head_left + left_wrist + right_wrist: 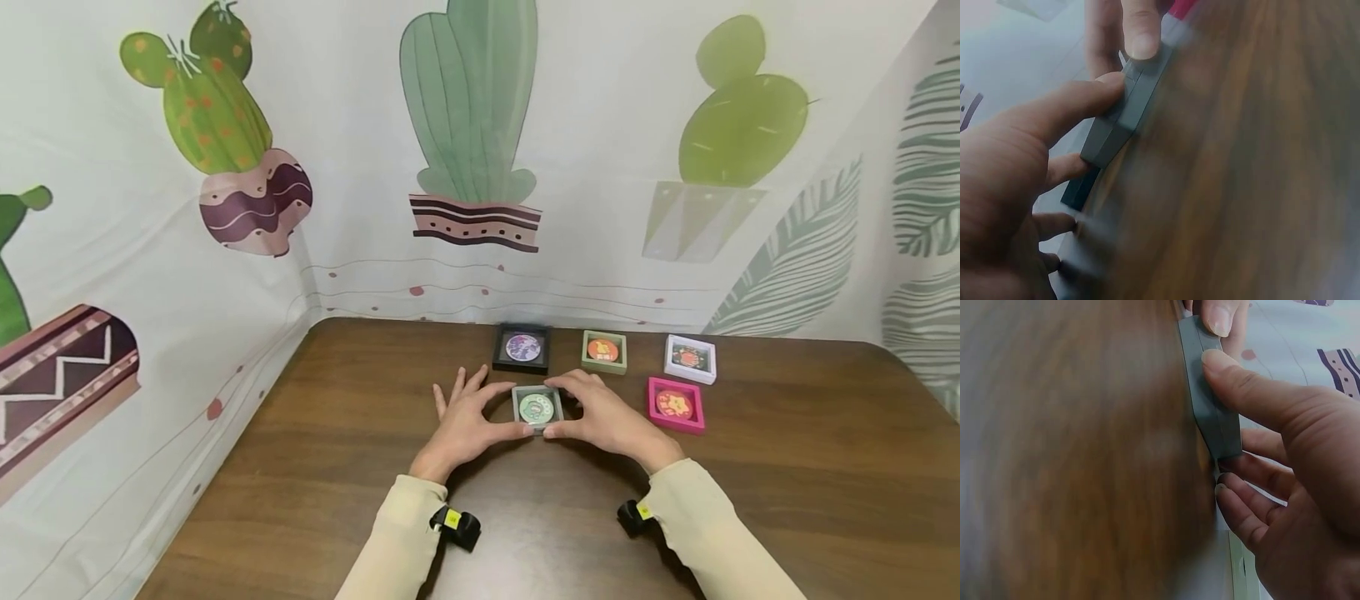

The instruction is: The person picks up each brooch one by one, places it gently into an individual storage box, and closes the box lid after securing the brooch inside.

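A small grey square frame [537,407] with a round green picture in its middle is held between both hands, close to the tabletop. My left hand [467,427] pinches its left side, thumb at the near edge and index finger at the far corner, other fingers spread. From the right, my right hand [602,414] pinches it the same way. In the left wrist view the grey frame [1125,103] shows its side, with the left thumb on it. The right wrist view shows the right thumb pressed on the frame's grey side [1210,394].
Behind the hands stand a black frame [521,348], a green frame [604,352] and a white frame [690,358]. A pink frame [676,405] lies right of the right hand. A cactus-print cloth [360,208] hangs behind the brown wooden table [315,467].
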Tool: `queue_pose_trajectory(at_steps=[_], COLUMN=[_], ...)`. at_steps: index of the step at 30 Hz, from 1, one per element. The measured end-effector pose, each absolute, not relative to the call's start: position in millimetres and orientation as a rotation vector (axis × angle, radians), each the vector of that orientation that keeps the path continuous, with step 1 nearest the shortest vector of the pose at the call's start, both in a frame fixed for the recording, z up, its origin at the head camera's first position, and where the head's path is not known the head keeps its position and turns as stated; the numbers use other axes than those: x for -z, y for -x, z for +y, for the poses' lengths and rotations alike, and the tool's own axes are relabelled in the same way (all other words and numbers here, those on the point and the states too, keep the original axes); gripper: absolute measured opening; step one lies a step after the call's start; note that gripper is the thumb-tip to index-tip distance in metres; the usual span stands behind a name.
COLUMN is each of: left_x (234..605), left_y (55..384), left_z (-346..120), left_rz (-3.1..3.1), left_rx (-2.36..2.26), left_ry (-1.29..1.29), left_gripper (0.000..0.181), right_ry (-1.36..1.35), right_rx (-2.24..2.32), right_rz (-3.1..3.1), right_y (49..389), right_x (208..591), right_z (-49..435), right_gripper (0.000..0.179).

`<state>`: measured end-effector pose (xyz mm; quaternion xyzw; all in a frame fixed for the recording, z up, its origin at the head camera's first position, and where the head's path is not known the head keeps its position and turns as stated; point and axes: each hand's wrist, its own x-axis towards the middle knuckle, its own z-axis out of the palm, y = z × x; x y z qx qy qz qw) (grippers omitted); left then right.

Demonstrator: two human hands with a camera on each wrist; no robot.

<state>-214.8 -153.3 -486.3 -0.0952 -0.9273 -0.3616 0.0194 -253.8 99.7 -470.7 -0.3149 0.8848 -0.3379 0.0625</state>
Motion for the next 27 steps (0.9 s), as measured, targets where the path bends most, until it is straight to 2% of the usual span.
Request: queue_pose_trajectory(at_steps=[13,27], left_x=[486,487], left_y=[222,223], left_z=[-130,-124], left_rz=[-2.907,-2.919], left_rx=[1.111,1.1], left_ry=[0.248,0.231], left_gripper=[0.075,0.076], right_ry=[0.832,0.824], right_rx=[1.001,1.008], right_rz=[2.726,2.731], right_y=[253,252], right_x=[472,470], right_z=[120,124], right_gripper=[0.075,0.074])
